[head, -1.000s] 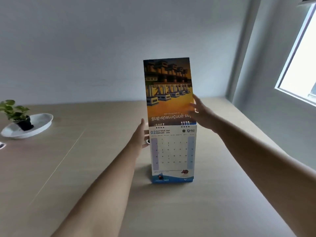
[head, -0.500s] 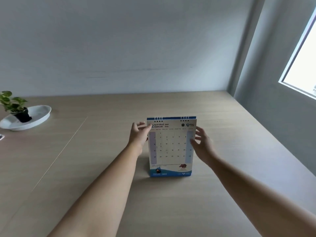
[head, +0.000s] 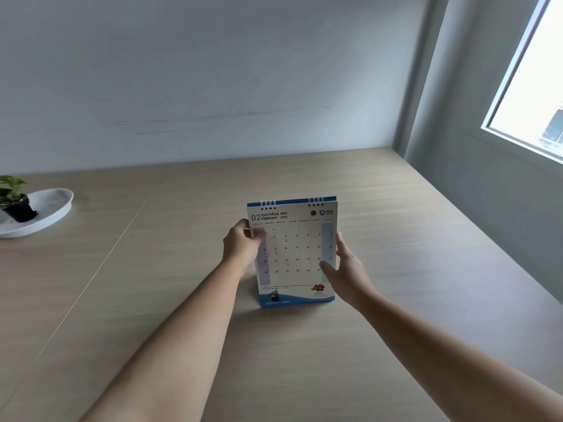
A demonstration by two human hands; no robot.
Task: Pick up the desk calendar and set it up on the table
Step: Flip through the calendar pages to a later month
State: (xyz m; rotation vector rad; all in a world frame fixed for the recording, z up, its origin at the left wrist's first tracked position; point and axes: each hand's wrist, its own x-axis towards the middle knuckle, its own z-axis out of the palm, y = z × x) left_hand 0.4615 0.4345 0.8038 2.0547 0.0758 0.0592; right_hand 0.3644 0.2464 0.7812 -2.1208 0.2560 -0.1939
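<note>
Calendar (head: pixel 294 254): upright on table (head: pixel 396 330), top page now flipped over the back, February showing. Left hand (head: pixel 242 243) pinches its left edge; right hand (head: pixel 344 269), fingers spread, touches right edge. Setup looks nearly finished.

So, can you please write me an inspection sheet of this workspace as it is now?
Surface: light wooden table, a thin seam runs along its left part.
Job's things: desk calendar stands upright on the table, February page faces the camera.
Clutter: white dish at the far left, with a small potted plant in it.
Hands: left hand grips the calendar's left edge; right hand rests open against its right edge.
Cables: nothing seen.
Surroundings: plain wall behind, window at right.
</note>
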